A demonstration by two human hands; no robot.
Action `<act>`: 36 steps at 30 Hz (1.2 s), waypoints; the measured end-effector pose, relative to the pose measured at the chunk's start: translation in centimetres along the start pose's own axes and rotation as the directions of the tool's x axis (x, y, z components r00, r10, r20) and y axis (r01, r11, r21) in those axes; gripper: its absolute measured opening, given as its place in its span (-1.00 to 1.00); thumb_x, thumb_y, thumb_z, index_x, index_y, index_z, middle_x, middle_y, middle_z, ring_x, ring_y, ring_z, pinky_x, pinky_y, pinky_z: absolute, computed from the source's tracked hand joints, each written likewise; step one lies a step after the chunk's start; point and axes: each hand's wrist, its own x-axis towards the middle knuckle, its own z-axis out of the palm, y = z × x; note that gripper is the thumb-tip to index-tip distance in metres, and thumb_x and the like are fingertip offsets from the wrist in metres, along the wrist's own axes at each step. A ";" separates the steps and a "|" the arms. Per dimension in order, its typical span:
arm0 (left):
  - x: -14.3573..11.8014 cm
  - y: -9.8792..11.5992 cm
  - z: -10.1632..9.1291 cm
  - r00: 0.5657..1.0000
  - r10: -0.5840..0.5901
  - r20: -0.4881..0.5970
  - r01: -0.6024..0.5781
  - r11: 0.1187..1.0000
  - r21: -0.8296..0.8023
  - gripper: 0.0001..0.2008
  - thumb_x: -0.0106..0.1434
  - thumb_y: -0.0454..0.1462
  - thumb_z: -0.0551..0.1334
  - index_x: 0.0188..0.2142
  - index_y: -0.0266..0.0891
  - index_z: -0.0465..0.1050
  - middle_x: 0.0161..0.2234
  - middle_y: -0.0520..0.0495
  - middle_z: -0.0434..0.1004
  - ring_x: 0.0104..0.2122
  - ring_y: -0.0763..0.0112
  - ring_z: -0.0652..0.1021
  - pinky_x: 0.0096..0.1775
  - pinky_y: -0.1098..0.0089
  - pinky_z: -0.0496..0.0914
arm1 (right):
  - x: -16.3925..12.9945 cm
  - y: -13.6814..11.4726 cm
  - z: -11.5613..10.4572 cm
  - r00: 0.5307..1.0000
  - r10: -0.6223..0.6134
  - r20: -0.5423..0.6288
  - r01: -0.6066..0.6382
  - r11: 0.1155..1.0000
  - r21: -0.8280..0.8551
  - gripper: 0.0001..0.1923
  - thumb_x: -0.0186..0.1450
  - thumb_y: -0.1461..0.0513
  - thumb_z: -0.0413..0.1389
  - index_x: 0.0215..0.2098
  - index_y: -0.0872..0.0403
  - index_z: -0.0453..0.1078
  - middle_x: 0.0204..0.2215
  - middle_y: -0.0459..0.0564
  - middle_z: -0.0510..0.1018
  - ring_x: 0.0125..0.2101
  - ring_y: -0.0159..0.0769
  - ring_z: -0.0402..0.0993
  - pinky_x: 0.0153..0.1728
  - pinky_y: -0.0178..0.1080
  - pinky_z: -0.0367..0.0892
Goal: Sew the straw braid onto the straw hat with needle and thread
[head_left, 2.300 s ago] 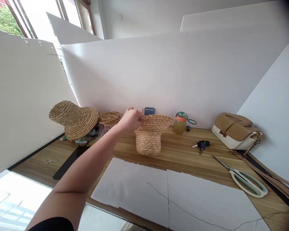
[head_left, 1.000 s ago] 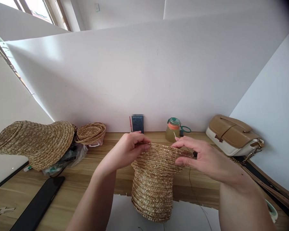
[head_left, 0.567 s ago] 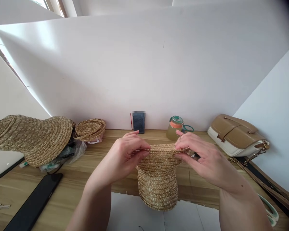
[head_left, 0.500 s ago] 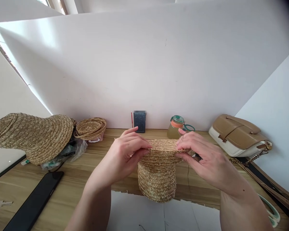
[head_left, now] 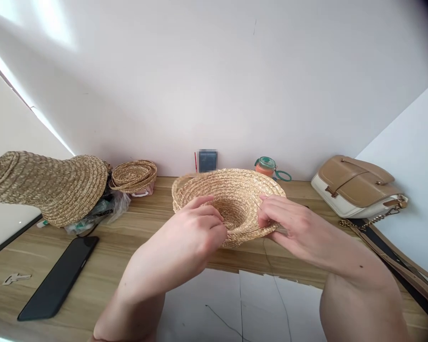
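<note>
A woven straw hat (head_left: 231, 183) is held between my hands, its hollow crown facing me and its wide brim spread round it. My left hand (head_left: 203, 230) curls over the near brim, closed on it; the thumb is hidden behind. On the right, my right hand (head_left: 288, 221) pinches the brim, fingers inside and thumb underneath. A thin needle-like sliver (head_left: 257, 203) pokes out by its fingertips. From below the right side of the brim, a dark thread (head_left: 276, 280) trails down over white paper (head_left: 196, 299). A loose strip of braid (head_left: 180, 183) loops off the brim's left side.
Another straw hat (head_left: 71, 185) and a coiled straw braid (head_left: 133, 175) stand at left, near a black phone (head_left: 59, 278) and a key-shaped piece (head_left: 17, 278). Behind the hat are a dark box (head_left: 207, 160) and a jar (head_left: 266, 165). A tan-and-white handbag (head_left: 358, 187) lies at right.
The hat has tipped so its opening now faces me, where the brim was edge-on before. My left hand has rolled over the near brim. The view has tilted slightly downward.
</note>
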 end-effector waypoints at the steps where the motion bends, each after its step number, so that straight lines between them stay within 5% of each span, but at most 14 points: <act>1: 0.0 0.2 0.1 1.000 0.006 0.022 -0.006 1.000 0.025 -0.77 0.25 -0.47 0.07 -0.39 -0.22 0.46 -0.42 -0.06 0.52 -0.28 0.35 0.52 0.10 0.15 0.30 | 0.0 0.0 0.0 1.000 0.012 0.021 -0.012 1.000 0.001 -0.76 0.17 0.50 -0.04 -0.39 0.04 0.17 -0.42 -0.09 0.35 -0.34 -0.29 0.27 -0.33 -0.22 0.20; 7: 0.2 0.8 0.5 0.995 0.000 0.101 -0.017 0.987 0.161 -0.73 0.24 -0.52 -0.01 -0.42 -0.28 0.39 -0.40 -0.06 0.49 -0.24 0.38 0.48 0.15 0.10 0.20 | 0.0 0.2 -0.1 0.989 0.088 0.118 -0.087 0.996 -0.008 -0.74 0.11 0.52 -0.06 -0.38 0.05 0.14 -0.38 -0.10 0.34 -0.35 -0.34 0.23 -0.35 -0.25 0.16; 13: 0.3 0.7 0.6 0.972 -0.074 0.223 0.022 0.974 0.224 -0.78 0.21 -0.51 0.04 -0.51 -0.27 0.26 -0.47 -0.01 0.40 -0.35 0.39 0.40 0.00 0.18 0.31 | -0.3 0.7 -0.4 0.975 0.144 0.170 -0.142 0.990 -0.021 -0.75 0.11 0.50 -0.03 -0.37 0.05 0.14 -0.36 -0.11 0.34 -0.33 -0.35 0.24 -0.33 -0.26 0.16; 22: 0.5 0.3 0.7 0.972 -0.065 0.227 0.018 0.979 0.203 -0.81 0.18 -0.51 0.06 -0.49 -0.26 0.26 -0.46 0.01 0.39 -0.32 0.40 0.41 0.11 0.20 0.20 | 0.4 -0.3 0.3 0.964 0.155 0.218 -0.162 0.987 0.015 -0.83 0.21 0.31 0.13 -0.34 0.05 0.17 -0.32 -0.12 0.37 -0.28 -0.33 0.27 -0.30 -0.24 0.17; 36: 0.9 0.5 0.7 0.936 -0.041 0.349 0.004 0.994 0.106 -0.86 0.28 -0.29 0.15 -0.41 -0.26 0.34 -0.46 -0.03 0.45 -0.35 0.30 0.45 -0.21 0.27 0.30 | 0.1 -0.2 0.2 0.960 0.161 0.231 -0.158 0.987 -0.034 -0.78 0.08 0.49 -0.06 -0.41 0.06 0.11 -0.39 -0.11 0.33 -0.35 -0.35 0.23 -0.37 -0.26 0.12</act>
